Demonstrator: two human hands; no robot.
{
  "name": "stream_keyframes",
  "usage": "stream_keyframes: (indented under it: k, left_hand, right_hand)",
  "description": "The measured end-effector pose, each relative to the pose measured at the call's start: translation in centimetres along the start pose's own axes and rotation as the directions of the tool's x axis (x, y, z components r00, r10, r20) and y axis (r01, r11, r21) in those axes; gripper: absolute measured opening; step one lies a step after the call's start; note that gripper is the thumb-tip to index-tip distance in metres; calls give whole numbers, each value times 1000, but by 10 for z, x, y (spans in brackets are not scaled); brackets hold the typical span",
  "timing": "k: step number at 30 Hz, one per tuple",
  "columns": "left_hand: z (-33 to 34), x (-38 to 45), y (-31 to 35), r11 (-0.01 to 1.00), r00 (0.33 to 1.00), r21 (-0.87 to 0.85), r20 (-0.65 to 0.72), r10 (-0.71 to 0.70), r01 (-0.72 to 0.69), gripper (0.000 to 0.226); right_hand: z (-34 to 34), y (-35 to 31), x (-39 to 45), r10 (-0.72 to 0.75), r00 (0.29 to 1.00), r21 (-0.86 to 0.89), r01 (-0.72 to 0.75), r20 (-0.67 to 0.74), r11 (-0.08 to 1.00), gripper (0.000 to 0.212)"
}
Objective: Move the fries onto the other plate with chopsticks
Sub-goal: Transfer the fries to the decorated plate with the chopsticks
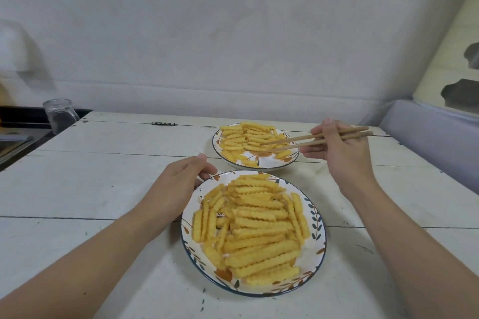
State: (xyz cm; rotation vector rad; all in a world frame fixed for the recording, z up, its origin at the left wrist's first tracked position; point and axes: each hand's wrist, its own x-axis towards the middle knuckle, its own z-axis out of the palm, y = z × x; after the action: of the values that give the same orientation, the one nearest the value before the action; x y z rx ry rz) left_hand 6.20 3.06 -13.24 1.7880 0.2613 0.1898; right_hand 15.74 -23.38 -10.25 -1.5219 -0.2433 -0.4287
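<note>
Golden crinkle fries (255,225) look light, stiff and brittle, best pinched mid-length; right-hand fingers (315,151) grasp chopsticks (293,141), tips over the far plate (290,160), while left fingers (207,171) touch the heaped near plate (317,217)

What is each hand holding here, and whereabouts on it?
The right hand grips the chopsticks near their upper ends, tips over the far plate. The left hand holds nothing; its fingers rest against the near plate rim.

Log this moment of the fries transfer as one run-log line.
right hand holds chopsticks, tips over far plate | left hand touches near plate rim | both plates hold fries
</note>
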Motion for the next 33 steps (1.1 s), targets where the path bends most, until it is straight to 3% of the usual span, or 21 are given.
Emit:
stream_keyframes:
  k: [23, 33]
  left_hand:
    - [0, 0, 1, 1000, 1000, -1, -3, -7, 7, 47]
    - [0, 0, 1, 1000, 1000, -18, -3, -13, 13, 46]
  right_hand:
    - [-18, -15, 3, 2, 995, 86, 7, -97, 996, 43]
    - [-11, -6, 2, 24, 999, 7, -24, -31, 1000, 40]
